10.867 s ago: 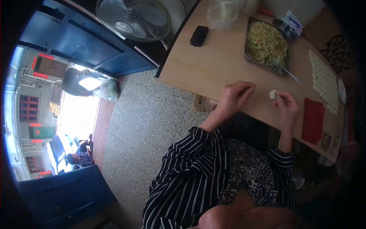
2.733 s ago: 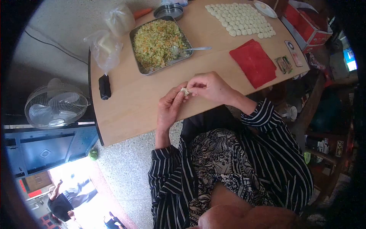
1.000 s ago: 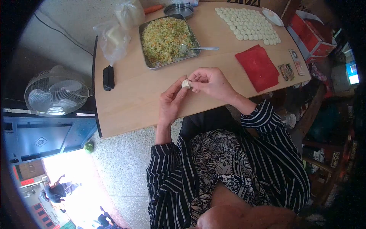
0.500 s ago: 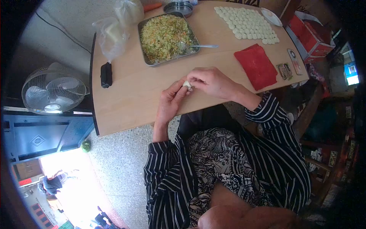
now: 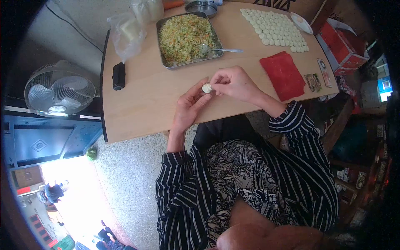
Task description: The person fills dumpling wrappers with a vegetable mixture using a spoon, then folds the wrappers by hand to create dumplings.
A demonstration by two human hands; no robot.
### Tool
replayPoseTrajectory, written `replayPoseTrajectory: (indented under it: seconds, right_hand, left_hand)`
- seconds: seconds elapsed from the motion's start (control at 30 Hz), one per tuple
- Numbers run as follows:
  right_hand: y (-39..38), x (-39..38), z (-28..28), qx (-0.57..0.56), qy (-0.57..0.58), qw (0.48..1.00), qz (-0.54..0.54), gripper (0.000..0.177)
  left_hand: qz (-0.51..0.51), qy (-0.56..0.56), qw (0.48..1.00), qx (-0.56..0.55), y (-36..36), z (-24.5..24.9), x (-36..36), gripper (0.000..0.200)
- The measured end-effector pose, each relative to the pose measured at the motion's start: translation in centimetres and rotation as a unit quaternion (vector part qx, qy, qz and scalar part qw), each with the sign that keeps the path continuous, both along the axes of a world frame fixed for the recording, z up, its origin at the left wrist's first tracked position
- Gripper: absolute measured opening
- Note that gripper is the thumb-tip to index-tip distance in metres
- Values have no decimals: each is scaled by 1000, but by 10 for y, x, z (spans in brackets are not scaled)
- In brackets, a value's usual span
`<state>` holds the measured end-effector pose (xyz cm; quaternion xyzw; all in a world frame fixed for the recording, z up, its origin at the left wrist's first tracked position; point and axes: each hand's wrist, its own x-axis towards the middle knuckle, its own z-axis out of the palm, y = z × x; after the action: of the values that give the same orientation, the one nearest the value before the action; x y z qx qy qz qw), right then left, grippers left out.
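A small white dumpling [image 5: 206, 88] is held between my two hands, above the near edge of the table. My left hand [image 5: 189, 103] cradles it from the left, fingers on the far side and thumb on the near side. From the right, my right hand [image 5: 235, 84] pinches its edge between thumb and fingertips. Beyond my hands lies a metal tray [image 5: 171, 66] heaped with chopped vegetable filling [image 5: 185, 37]. A spoon [image 5: 228, 50] rests in the filling, its handle over the tray's right rim.
Rows of small whitish dough pieces [image 5: 275, 29] cover the far right of the table [image 5: 141, 112], beside a white plate [image 5: 301, 23]. A red cloth [image 5: 283, 76] lies right of my hands. Plastic bags [image 5: 127, 39] and a black object [image 5: 118, 76] are left; a fan [image 5: 60, 89] stands beyond.
My right hand has drawn slightly up and right, and my left fingers have opened a little around the dumpling, which now looks rounder. The whole view has shifted slightly.
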<state>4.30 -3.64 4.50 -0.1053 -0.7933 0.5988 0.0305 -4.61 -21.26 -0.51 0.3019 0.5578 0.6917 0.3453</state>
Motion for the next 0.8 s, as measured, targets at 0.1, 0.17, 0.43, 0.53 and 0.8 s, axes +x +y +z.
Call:
replayPoseTrajectory:
  seconds: [0.1, 0.17, 0.43, 0.53, 0.8]
  right_hand:
    - [-1, -3, -1, -37, -20, 999, 2, 6]
    - [-3, -5, 0, -37, -25, 999, 7, 6]
    - [-1, -7, -5, -95, -17, 995, -4, 10]
    - [-4, -5, -6, -130, -1, 991, -24, 11]
    - [-9, -7, -10, -62, 6, 998, -15, 6]
  left_hand:
    - [-1, -11, 1000, 7, -1, -4, -1, 40]
    - [-11, 5, 1000, -10, -2, -5, -3, 39]
    - [9, -1, 1000, 8, -2, -5, -5, 40]
    - [15, -12, 1000, 7, -3, -5, -6, 41]
    - [11, 12, 1000, -8, -3, -7, -6, 40]
